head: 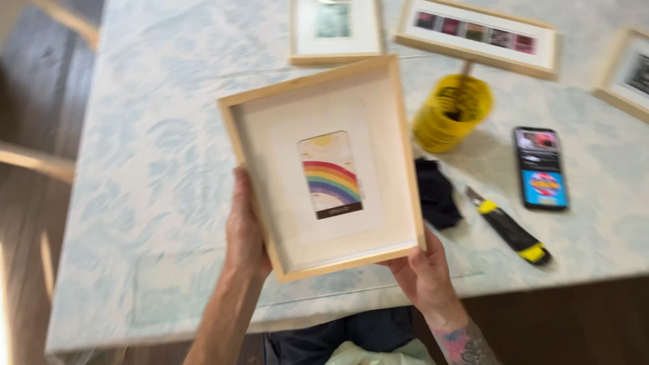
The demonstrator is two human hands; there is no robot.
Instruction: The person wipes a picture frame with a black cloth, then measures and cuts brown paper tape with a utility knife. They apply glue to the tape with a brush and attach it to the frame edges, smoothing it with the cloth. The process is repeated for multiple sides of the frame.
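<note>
Wooden box frame (324, 165), pale and deep-rimmed, is being held above the table (155, 169) in the head view, tilted with its face toward the camera; inside it a small card showing a rainbow (330, 176) is sitting on a white mount. The left hand (245, 233) is gripping the frame's left edge near the lower corner, fingers curled behind it. The right hand (422, 267) is clasping the lower right corner, thumb on the rim. On the table's light patterned cloth, to the right of the frame, a yellow roll (451, 111), a black cloth (436, 192), a yellow-and-black utility knife (508, 226) and a lit phone (541, 167) are lying. Three more framed pictures (476, 32) are resting along the far edge.
</note>
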